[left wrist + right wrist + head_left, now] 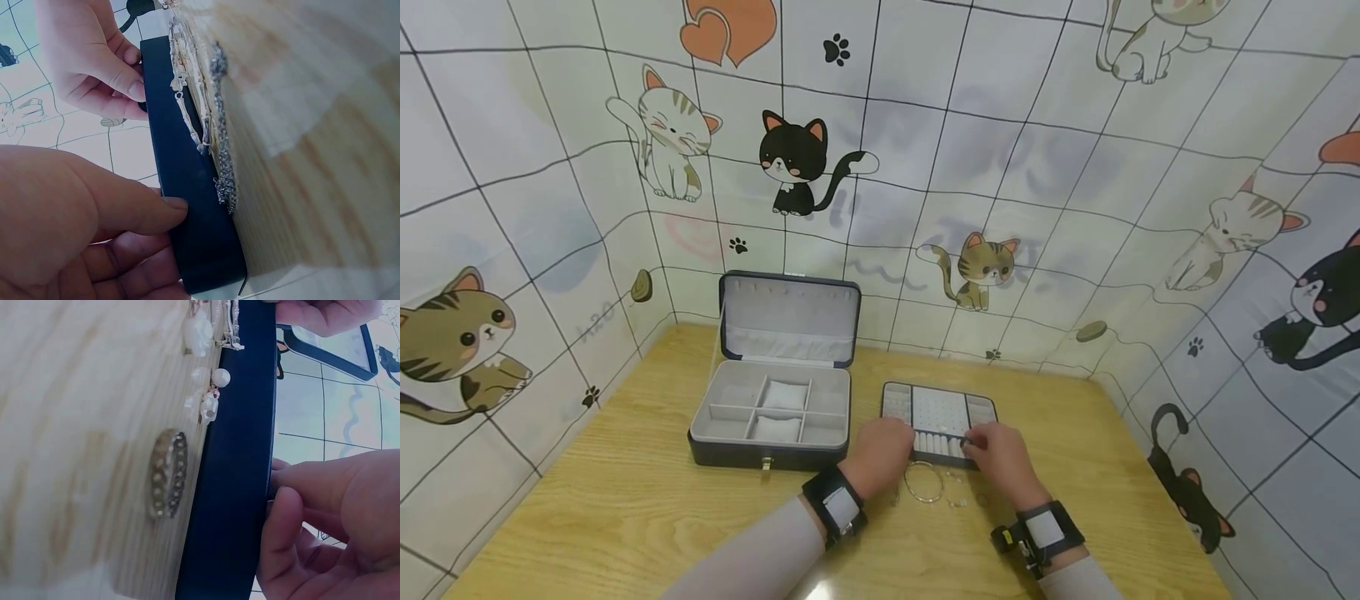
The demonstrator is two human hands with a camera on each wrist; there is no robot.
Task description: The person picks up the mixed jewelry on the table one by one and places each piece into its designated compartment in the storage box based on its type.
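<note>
A shallow dark jewelry tray (943, 460) with a white dotted panel and a row of pale ring rolls (931, 444) lies on the table. My left hand (880, 454) grips its front left corner, thumb (156, 212) on the dark front wall. At the right end of the rolls, my right hand (1003, 462) pinches a small dark thing (270, 492) between thumb and forefinger; I cannot tell what it is. In front of the tray lie a gold bracelet (925, 501), a silver chain (224, 150), pearl earrings (210, 407) and a beaded ring (170, 475).
Left of the tray stands an open dark jewelry box (722, 454), lid tipped back, with pale compartments and two white cushions (786, 393). The wooden table (625, 467) meets a cat-patterned wall covering (895, 167) behind and at both sides.
</note>
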